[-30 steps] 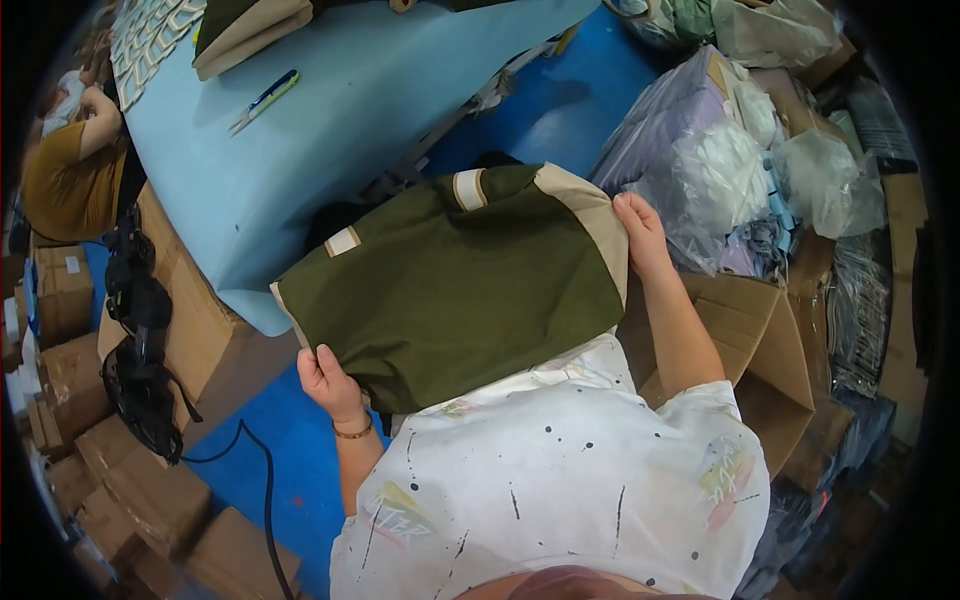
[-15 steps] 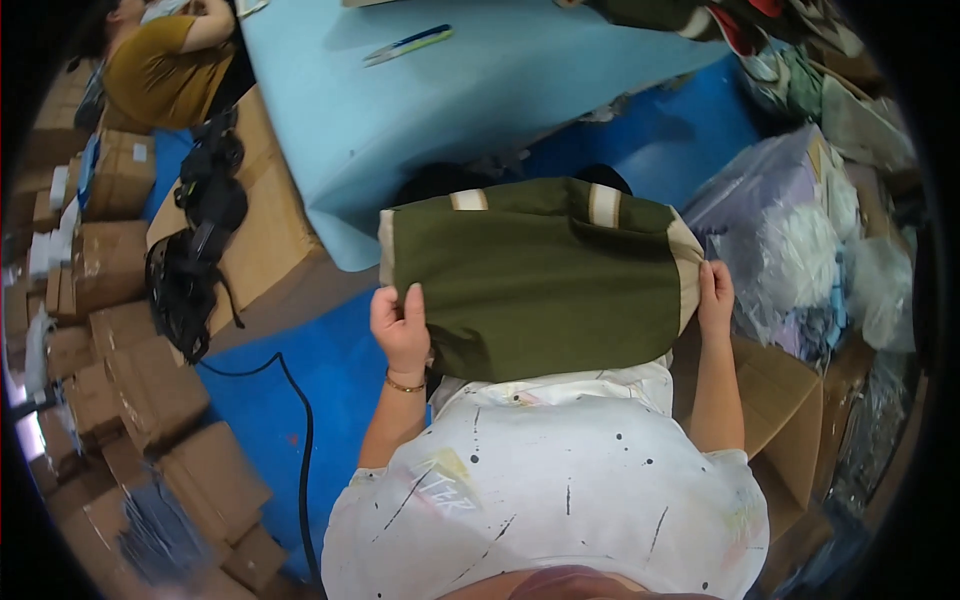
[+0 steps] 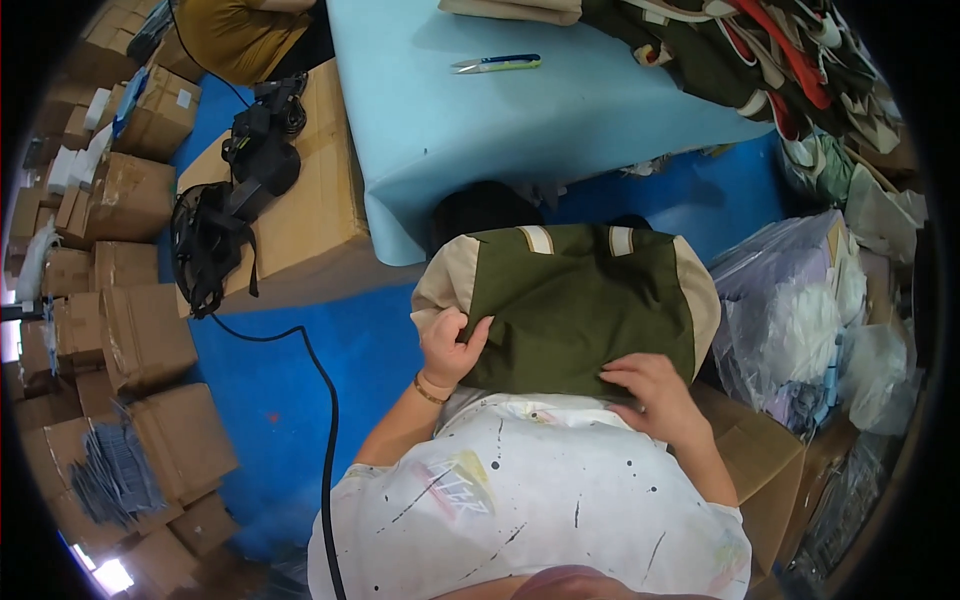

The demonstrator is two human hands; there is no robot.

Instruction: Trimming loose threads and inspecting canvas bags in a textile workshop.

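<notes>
An olive-green fabric bag [image 3: 575, 310] with beige end panels and two short cream-and-tan strap pieces lies across my lap. My left hand [image 3: 452, 348] is closed on its left part, near the seam between green and beige, with the thumb pointing up along the green cloth. At the near right edge of the bag rests my right hand [image 3: 658, 397], its fingers stretched out and apart over the cloth. The bag's underside is hidden.
A pale blue table [image 3: 400, 130] ahead bears small snips [image 3: 495, 64] and a heap of green, beige and red pieces [image 3: 740, 60]. Black strapped gear [image 3: 245, 165] lies on a carton at left. Cartons [image 3: 145, 335], a black cable [image 3: 333, 430] and plastic-wrapped goods [image 3: 780, 300] surround me. Another person [image 3: 235, 40] sits far left.
My right hand has let go of the beige right end and moved left to the near edge. My left hand has shifted onto the left seam. The bag's beige ends now show more fully.
</notes>
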